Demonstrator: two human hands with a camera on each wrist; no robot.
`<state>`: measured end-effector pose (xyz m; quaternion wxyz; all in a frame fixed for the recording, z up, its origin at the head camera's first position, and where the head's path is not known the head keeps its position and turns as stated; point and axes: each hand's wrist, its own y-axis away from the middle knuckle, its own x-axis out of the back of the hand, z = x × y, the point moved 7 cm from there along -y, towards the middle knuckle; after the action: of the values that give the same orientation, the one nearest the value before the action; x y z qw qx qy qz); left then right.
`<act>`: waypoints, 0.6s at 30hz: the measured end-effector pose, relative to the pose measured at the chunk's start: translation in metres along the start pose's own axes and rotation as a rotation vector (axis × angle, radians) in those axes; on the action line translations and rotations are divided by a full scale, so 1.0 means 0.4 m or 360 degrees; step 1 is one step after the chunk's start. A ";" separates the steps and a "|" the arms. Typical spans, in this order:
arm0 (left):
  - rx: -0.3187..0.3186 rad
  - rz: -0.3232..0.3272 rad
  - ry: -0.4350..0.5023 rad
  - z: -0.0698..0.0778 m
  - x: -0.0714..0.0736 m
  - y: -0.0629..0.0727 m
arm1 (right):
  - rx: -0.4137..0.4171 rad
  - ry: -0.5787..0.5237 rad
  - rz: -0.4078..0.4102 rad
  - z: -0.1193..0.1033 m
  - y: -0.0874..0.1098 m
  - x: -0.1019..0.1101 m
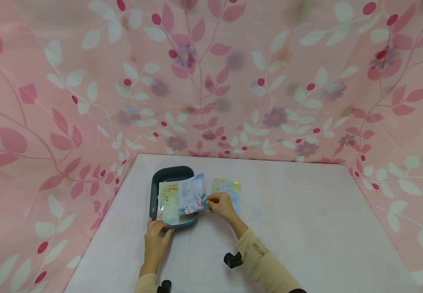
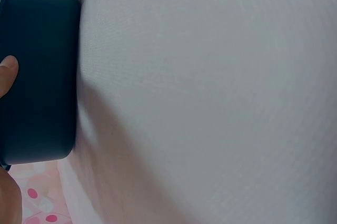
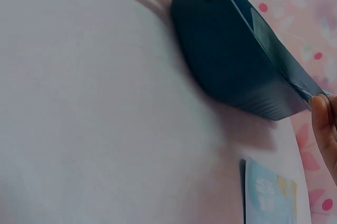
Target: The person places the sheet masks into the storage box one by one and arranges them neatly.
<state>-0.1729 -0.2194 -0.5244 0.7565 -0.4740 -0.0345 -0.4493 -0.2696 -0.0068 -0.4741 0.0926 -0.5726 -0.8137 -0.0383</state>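
At the table's left stands a dark blue plastic basin [image 1: 154, 203] with a flat green-and-white pouch [image 1: 170, 205] in it. My left hand [image 1: 155, 241] grips the basin's near left corner; in the left wrist view its thumb [image 2: 8, 74] presses the outer wall. Between thumb and fingers, my right hand [image 1: 223, 206] pinches the lower right edge of a light blue pouch printed with flowers [image 1: 191, 196]. This pouch is tilted over the basin's right side and overlaps the green one. Another pouch, yellow and blue [image 1: 230, 186], lies on the table just behind the right hand, partly covered by it.
A white cloth covers the table [image 1: 288, 228]. Behind and beside it hangs a pink curtain [image 1: 211, 81] with leaves and flowers. Dark wrist cameras are strapped by both sleeves [image 1: 262, 256].
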 end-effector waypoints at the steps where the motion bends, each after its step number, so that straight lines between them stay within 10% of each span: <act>1: -0.0007 0.0004 -0.0003 0.000 0.000 0.000 | 0.0003 0.0011 0.0004 0.011 -0.005 -0.004; 18: -0.0070 0.0026 0.0013 -0.003 0.002 0.001 | -0.0065 0.0278 0.0180 0.079 -0.061 -0.069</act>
<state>-0.1726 -0.2208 -0.5248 0.7497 -0.4889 -0.0178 -0.4457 -0.2870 -0.0352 -0.5093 0.1534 -0.6139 -0.7680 -0.0995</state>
